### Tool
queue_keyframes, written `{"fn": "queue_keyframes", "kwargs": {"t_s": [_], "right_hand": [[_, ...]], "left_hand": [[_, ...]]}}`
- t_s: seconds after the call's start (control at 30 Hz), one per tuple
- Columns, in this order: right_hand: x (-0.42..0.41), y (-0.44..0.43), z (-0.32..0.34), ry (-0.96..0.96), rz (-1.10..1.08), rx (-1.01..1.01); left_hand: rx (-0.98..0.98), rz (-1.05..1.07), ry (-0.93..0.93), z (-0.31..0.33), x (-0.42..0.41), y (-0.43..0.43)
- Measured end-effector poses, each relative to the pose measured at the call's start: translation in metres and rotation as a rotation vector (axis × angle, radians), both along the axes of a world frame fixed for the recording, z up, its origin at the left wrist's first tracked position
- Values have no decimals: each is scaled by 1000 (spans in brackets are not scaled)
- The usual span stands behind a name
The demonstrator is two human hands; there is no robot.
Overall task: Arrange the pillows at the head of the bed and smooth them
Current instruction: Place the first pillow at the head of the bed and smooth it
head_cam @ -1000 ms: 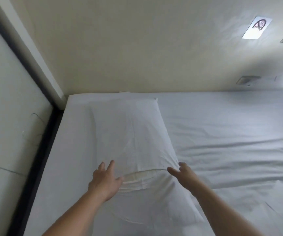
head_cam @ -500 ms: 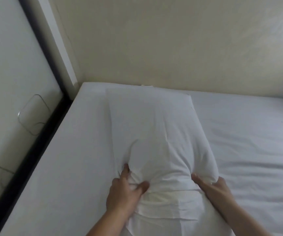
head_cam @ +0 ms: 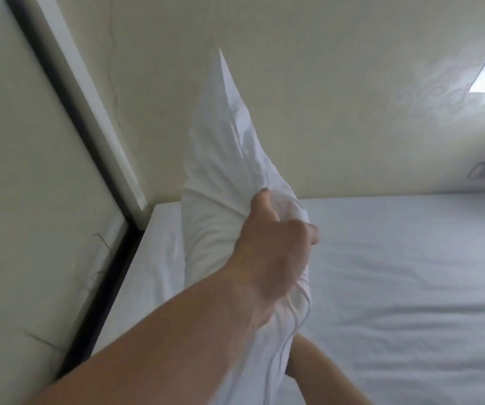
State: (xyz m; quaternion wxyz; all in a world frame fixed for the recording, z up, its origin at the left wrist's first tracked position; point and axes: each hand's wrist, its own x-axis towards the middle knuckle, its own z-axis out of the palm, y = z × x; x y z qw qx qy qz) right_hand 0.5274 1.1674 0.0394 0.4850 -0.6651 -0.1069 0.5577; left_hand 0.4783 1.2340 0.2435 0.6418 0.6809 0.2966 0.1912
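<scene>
Pillow: white, raised on end, long axis upright, extending above left hand, which clenches its bunched middle. Right hand hidden below; grip untellable. Bed beneath, head end beyond.

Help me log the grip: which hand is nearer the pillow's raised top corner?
Left. The left hand grips the pillow midway, below that corner; the right hand is hidden behind its bottom end, only the forearm showing.
</scene>
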Motion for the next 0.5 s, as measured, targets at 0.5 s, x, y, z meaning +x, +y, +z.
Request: {"fn": "queue_keyframes", "kwargs": {"t_s": [0.5], "right_hand": [[84, -132, -65, -508, -113, -471]], "left_hand": [[-211, 149, 762, -241, -151, 58]]}}
